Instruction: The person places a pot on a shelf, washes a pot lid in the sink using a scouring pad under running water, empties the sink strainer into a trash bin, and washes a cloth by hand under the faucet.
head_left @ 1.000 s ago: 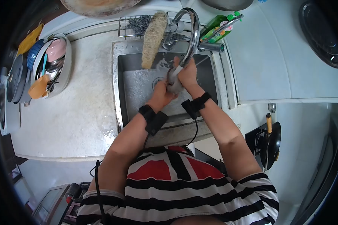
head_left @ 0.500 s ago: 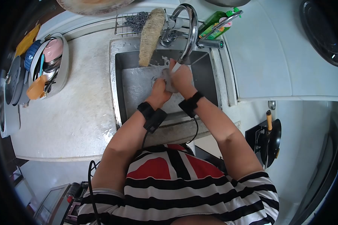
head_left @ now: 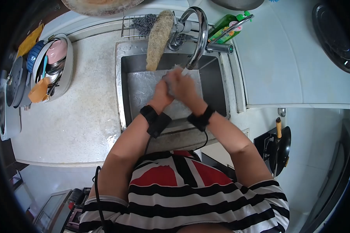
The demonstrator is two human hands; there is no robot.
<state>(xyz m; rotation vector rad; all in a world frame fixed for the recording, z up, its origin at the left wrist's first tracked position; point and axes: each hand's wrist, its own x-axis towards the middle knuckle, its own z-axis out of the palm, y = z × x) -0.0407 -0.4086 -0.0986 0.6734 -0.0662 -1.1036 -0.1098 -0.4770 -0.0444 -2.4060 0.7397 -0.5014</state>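
Observation:
My left hand point(head_left: 161, 96) is over the sink point(head_left: 134, 101), its fingers closed round a small greyish, pale thing point(head_left: 170, 82) whose kind I cannot make out. My right hand point(head_left: 186, 92) lies against the same thing from the right, blurred by motion, its fingers bent. Most of the thing is covered by the hands. Just above them is the mouth of the curved faucet point(head_left: 202, 35), with water running down onto the hands. Both wrists carry black straps with small boxes.
A dried loofah point(head_left: 159, 40) leans over the sink's back edge beside a wire rack point(head_left: 126, 27) holding a steel scourer point(head_left: 143, 23). Green detergent bottles point(head_left: 225, 29) stand behind the faucet. At left, a white basin point(head_left: 68, 70) holds bowls and utensils. A pan point(head_left: 284, 149) hangs at right.
My right hand has shifted a little left and down over the greyish thing and is now blurred. The left hand has moved slightly left. The camera view has shifted a little.

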